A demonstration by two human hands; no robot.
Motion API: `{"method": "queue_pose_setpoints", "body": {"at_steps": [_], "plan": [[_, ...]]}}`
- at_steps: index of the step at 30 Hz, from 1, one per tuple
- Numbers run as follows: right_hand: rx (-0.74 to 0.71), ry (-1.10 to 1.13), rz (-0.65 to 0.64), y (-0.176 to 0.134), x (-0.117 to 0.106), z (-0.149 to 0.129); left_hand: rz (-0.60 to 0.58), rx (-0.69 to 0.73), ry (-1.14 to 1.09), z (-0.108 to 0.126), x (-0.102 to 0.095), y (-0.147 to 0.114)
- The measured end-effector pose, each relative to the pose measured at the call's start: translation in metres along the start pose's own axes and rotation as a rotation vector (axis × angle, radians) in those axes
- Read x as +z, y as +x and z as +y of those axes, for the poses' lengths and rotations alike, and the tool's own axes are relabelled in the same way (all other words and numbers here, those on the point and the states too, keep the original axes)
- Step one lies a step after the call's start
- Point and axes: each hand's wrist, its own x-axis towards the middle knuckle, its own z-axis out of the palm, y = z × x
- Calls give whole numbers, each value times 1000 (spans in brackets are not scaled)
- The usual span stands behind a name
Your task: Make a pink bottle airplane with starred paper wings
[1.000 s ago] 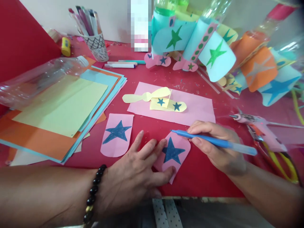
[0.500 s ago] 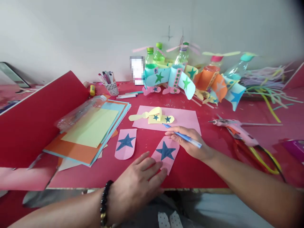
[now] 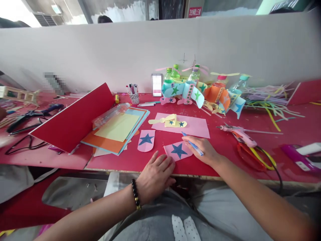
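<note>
My right hand [image 3: 206,150] is closed around a blue pen [image 3: 193,145], its tip pointing up and left. Under that hand lies the right end of a pink paper piece [image 3: 173,154] with a rounded end and a dark blue star. My left hand [image 3: 157,171], a bead bracelet on its wrist, rests at the table edge with fingers stretched out. Its fingertips touch the left corner of the same piece. A matching pink paper piece [image 3: 146,147] with a star lies to the left. Behind them, yellow paper cutouts [image 3: 175,122] with stars sit on a pink sheet [image 3: 198,126].
Coloured paper sheets [image 3: 117,129] and a clear plastic bottle [image 3: 110,115] lie left, beside a red board [image 3: 75,117]. Decorated bottle planes [image 3: 193,90] and a pen cup [image 3: 134,97] stand at the back. A pink glue gun [image 3: 242,134] and scissors [image 3: 263,157] lie right.
The pink starred piece under my hands has turned from a steep slant to lying nearly sideways. The view has tilted up, showing more beyond the partition. The pen stays in my right hand.
</note>
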Motion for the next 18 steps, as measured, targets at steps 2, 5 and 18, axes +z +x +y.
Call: {"method": "queue_pose_setpoints", "body": {"at_steps": [2, 5, 18], "plan": [[24, -49, 51, -18, -1, -12, 16, -56, 17, -5, -1, -2], [37, -108, 110, -46, 2, -37, 60, -131, 25, -13, 1, -2], [-29, -171, 264, -96, 35, -73, 334, -140, -131, -26, -20, -21]]}}
